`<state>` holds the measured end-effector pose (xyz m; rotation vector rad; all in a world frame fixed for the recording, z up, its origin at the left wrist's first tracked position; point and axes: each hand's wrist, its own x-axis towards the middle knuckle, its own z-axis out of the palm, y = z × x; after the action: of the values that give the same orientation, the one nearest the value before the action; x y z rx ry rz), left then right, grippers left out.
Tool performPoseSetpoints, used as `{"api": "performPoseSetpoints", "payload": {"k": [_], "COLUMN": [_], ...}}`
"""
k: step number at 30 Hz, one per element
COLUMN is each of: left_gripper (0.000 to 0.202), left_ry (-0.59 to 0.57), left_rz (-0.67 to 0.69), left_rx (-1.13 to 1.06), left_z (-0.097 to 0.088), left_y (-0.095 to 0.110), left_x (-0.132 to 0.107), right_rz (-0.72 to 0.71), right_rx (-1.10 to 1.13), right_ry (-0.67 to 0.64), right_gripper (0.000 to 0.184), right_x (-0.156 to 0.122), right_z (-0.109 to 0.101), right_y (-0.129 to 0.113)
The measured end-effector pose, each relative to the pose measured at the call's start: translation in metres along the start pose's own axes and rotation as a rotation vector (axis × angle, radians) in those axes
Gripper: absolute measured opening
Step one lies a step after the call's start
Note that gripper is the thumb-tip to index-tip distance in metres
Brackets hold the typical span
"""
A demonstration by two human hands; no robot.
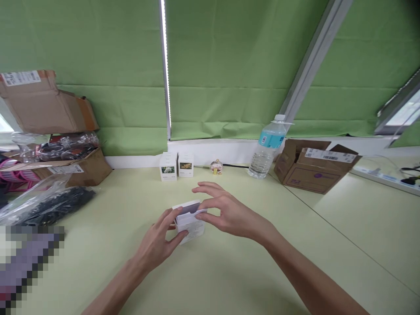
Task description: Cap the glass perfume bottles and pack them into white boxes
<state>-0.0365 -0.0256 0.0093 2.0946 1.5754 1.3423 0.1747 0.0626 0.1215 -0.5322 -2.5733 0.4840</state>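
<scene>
Left forearm (111, 288) and right forearm (315, 275) rising from the bottom edge, converging on a small white box (190, 229), open-topped, its long axis tilted, directly ahead of both hands. Left hand (157, 240) clasping its near side; right hand (232, 216) curved over its top, grip unclear. Beyond, 2 white boxes (168, 166) upright near the wall; open cardboard carton (315, 168) at right, contents hidden.

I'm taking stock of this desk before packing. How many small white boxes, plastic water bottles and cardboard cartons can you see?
Small white boxes: 3 (one at the left hand, two standing farther back)
Plastic water bottles: 1
Cardboard cartons: 3
Total: 7
</scene>
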Motion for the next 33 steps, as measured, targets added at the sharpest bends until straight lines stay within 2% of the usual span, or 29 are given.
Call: {"api": "performPoseSetpoints", "payload": {"k": [6,15,23,28,30,33], "left_gripper": [0.036,0.041,0.041,0.052,0.061,0.072], "left_ry": [-0.019,-0.003,-0.017,-0.003,0.008,0.022], "left_rz": [0.025,0.028,0.025,-0.044,-0.084,-0.155], "left_rx": [0.043,0.021,0.001,0.014,0.005,-0.024], "left_z": [-0.002,0.0,-0.001,-0.003,-0.004,-0.01], "left_y": [0.003,0.002,0.002,0.002,0.002,-0.002], "left_x": [0.002,0.002,0.002,0.001,0.002,0.006], "right_rz": [-0.051,-0.008,-0.066,-0.038,-0.024,0.019], "right_rx": [-0.14,-0.188,-0.215,-0.213,-0.193,-0.173], "right_ry": [-0.062,-0.061,-0.006,-0.043,-0.032,0.004], "right_gripper": [0.018,0.022,0.028,0.031,0.03,0.038], "right_x": [-0.006,-0.007,-0.004,-0.004,-0.003,-0.001], "right_z": [0.013,0.02,0.018,0.019,0.016,0.012], "right_y": [-0.002,-0.004,-0.011,-0.012,-0.014,-0.015]}}
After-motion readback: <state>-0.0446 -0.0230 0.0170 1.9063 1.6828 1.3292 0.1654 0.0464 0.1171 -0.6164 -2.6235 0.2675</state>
